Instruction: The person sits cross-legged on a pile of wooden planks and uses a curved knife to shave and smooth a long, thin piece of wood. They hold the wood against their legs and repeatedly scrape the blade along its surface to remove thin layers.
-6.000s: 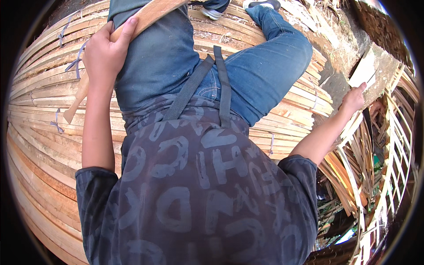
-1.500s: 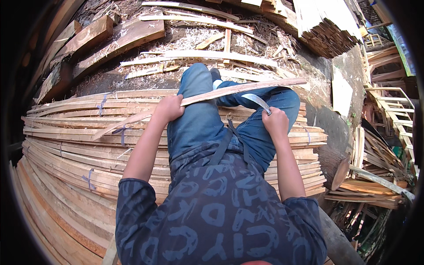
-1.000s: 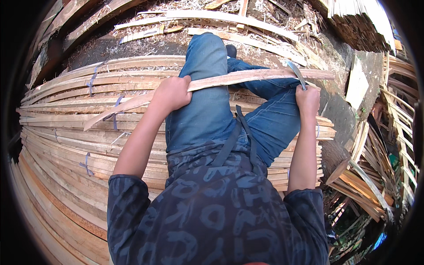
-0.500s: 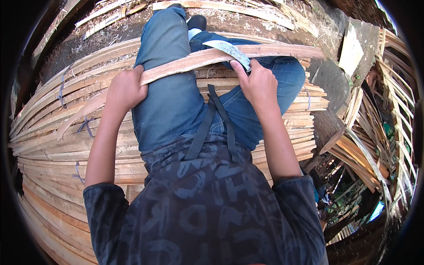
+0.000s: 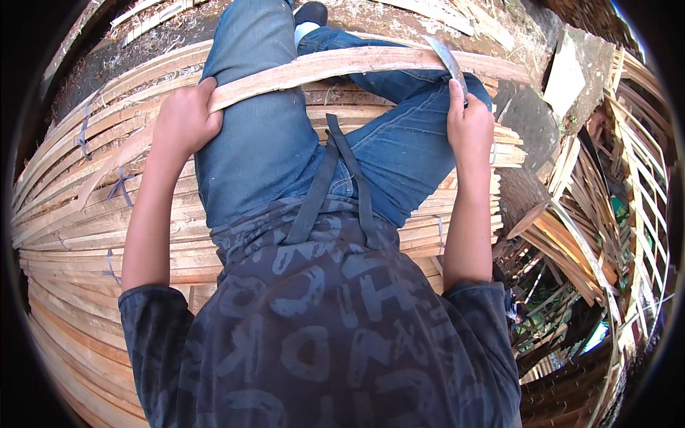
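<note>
Fingers [image 5: 187, 114] grip slat [image 5: 342, 64]; right hand [image 5: 467, 121] holds blade [image 5: 446, 57].

Dark grey short-sleeved tee [image 5: 321, 342] with big faded lettering all over, blue jeans [image 5: 264, 143], grey straps dangling at 12 o'clock, white sock, black shoe [image 5: 312, 12].

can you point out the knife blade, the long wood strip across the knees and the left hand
knife blade [image 5: 446, 58], head view, on the flat of the grey blade above the right hand.
long wood strip [image 5: 335, 64], head view, on its pale middle stretch over the jeans.
left hand [image 5: 184, 118], head view, on the back of the hand gripping the strip.
</note>
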A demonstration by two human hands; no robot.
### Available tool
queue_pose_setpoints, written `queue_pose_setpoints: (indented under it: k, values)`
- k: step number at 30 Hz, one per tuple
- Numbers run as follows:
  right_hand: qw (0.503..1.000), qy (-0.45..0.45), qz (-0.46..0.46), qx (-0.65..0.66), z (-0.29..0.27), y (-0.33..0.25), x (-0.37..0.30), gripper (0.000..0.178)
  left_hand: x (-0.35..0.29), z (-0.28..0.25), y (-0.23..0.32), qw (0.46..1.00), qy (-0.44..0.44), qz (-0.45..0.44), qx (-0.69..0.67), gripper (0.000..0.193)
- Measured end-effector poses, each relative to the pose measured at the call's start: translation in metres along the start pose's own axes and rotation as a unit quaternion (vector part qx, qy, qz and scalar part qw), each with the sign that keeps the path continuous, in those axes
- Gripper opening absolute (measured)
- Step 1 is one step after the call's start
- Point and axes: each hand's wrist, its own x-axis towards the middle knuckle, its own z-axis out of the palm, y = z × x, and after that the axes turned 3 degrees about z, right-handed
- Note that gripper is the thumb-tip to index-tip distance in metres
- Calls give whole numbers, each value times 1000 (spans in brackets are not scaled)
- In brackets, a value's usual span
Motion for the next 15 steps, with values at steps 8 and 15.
queue_pose_setpoints:
  k: [8,15]
  values:
    - [998,38,45,-15,2,20,5,61,-7,8,-1,998,32,-18,-45,19]
    - [981,113,101,119,-35,86,1,63,-8,14,-2,998,41,-10,-38,25]
